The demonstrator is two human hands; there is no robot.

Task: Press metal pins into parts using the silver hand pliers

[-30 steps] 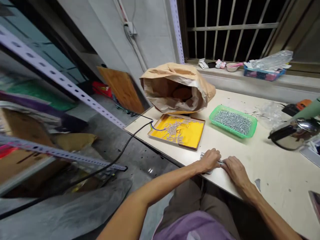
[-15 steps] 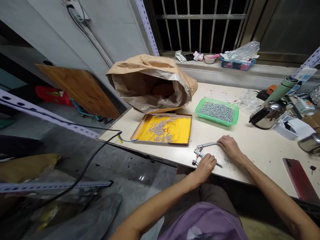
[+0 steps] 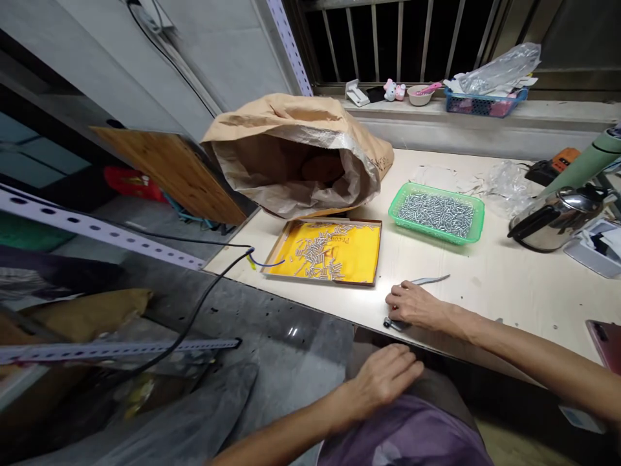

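Note:
My right hand is closed around the head of a silver two-handled, plier-like tool on the table near its front edge. One curved handle sticks out to the right past my fingers, and a dark knob end shows below them; the rest is hidden. My left hand hovers off the table's edge over my lap, fingers stretched and holding nothing. Left of the tool lies a shallow yellow-lined tray with a loose pile of small metal pins. Behind stands a green basket full of similar metal pieces.
A large open brown paper sack lies behind the tray. A steel kettle and a green flask stand at the right, with a red phone at the right edge. A black cable crosses the table's left corner.
My left hand has let go of the tool and drawn back off the table. My right hand has moved left from the handle end onto the tool's head. The view has shifted.

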